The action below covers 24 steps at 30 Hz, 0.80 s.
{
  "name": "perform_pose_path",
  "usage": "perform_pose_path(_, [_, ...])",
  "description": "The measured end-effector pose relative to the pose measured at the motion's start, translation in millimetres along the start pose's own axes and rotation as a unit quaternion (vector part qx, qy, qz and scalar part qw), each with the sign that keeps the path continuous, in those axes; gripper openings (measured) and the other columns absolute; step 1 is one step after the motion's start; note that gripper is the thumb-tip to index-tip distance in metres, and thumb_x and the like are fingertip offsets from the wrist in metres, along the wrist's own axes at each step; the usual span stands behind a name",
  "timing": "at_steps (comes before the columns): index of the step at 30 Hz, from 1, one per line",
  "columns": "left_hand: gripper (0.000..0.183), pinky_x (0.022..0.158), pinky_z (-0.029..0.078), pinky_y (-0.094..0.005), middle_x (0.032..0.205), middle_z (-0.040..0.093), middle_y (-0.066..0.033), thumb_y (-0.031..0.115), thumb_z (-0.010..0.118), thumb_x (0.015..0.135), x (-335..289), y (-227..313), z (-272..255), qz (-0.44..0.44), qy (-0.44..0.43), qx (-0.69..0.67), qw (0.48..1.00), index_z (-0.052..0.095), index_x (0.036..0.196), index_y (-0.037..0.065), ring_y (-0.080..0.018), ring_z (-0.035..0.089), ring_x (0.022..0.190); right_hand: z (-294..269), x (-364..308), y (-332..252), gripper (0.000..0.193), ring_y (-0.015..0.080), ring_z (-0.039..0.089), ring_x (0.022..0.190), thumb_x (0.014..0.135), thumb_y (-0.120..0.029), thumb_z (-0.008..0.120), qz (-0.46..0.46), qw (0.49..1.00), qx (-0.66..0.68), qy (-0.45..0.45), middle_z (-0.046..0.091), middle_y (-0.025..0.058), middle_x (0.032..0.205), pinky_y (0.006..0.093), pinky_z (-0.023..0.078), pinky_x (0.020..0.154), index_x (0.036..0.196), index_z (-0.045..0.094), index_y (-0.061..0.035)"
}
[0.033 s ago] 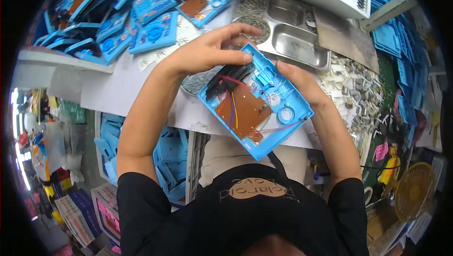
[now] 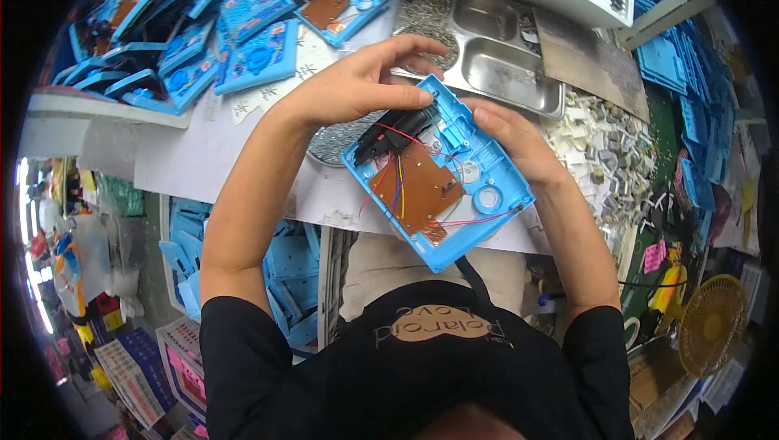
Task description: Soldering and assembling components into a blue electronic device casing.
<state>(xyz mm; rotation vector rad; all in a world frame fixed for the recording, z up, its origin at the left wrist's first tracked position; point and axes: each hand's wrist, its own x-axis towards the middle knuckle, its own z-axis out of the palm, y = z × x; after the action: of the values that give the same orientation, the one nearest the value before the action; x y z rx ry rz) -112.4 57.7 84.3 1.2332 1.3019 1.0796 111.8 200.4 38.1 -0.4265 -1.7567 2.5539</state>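
Tilted in front of me is an open blue plastic housing (image 2: 497, 160), its inside facing up. A brown circuit board (image 2: 418, 188) sits in it with red, blue and yellow wires, beside a black component (image 2: 389, 136) along the left wall. My left hand (image 2: 365, 83) has its thumb at the housing's far corner, with the fingers bent beyond that edge; their tips are partly hidden. Along the right side my right hand (image 2: 515, 140) grips the housing, thumb on the rim and fingers hidden underneath.
A metal compartment tray (image 2: 511, 75) with small metal pieces lies beyond my hands. Blue housings (image 2: 256, 59) are piled at far left. White and grey small parts (image 2: 592, 156) cover the right side. Below the table edge stands a bin of blue parts (image 2: 292, 266); a yellow fan (image 2: 712, 326) is at lower right.
The whole view has shifted slightly. The housing has tilted a little in my hands, and both hands keep nearly the same places on it.
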Motion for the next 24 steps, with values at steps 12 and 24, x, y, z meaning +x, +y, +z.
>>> perform_pose_path(12, [0.034, 0.085, 0.050, -0.0405, 0.106, 0.066, -0.0068, 0.017, 0.083, 0.076, -64, -54, 132, 0.146, 0.060, 0.413, 0.897, 0.069, 0.106, 0.009, -0.0270, 0.062, 0.098, 1, -42, 41, 0.025, 0.0333, 0.055, 0.098, 0.079, -0.001, 0.071, -0.265, 0.685, -0.615, 0.287, 0.065, 0.0104, 0.103, 0.0418, 0.047, 0.087, 0.103, 0.074, -0.0085])
perform_pose_path(24, [0.025, 0.087, 0.047, -0.0397, 0.105, 0.064, -0.0032, 0.015, 0.079, 0.078, -92, -62, 122, 0.157, 0.037, 0.457, 0.875, 0.067, 0.099, 0.011, -0.0224, 0.062, 0.092, -9, -34, 49, 0.017, 0.0318, 0.055, 0.090, 0.073, -0.004, 0.067, -0.262, 0.737, -0.601, 0.164, 0.063, 0.0103, 0.095, 0.0417, 0.047, 0.080, 0.089, 0.070, -0.0064])
